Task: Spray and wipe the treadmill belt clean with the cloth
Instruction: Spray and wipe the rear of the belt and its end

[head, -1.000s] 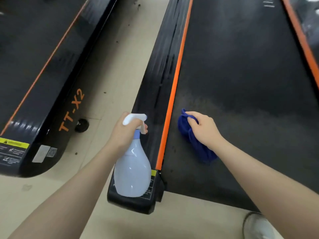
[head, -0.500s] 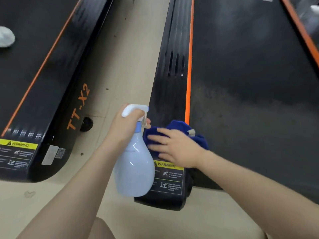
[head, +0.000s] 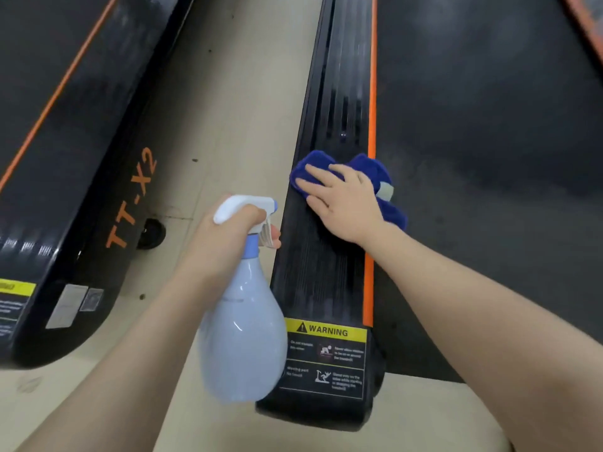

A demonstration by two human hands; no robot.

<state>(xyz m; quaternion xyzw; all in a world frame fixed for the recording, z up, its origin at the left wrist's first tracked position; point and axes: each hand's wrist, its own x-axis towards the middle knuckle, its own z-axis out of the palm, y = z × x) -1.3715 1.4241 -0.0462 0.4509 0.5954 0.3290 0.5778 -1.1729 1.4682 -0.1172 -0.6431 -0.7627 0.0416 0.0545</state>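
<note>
Right now my right hand lies flat, fingers straight and spread, pressing the blue cloth down on the black side rail of the treadmill, just left of the orange strip. Cloth is bunched under the palm, part of it spilling right across the orange strip onto the edge of the treadmill belt; a pale tag on it shows beside the wrist. Belt surface is dark with a greyish dull patch near the cloth. My left hand is curled round the neck of the spray bottle, a finger on the trigger, white spray head on top; bottle body is pale blue, hanging upright over the floor just left of the rail end, nozzle pointing right toward the rail. Yellow WARNING label sits on the near end of the rail. Second treadmill at left, well apart, marked TT-X2 in orange, small black wheel at its base. Beige floor between the two machines has dark specks.
</note>
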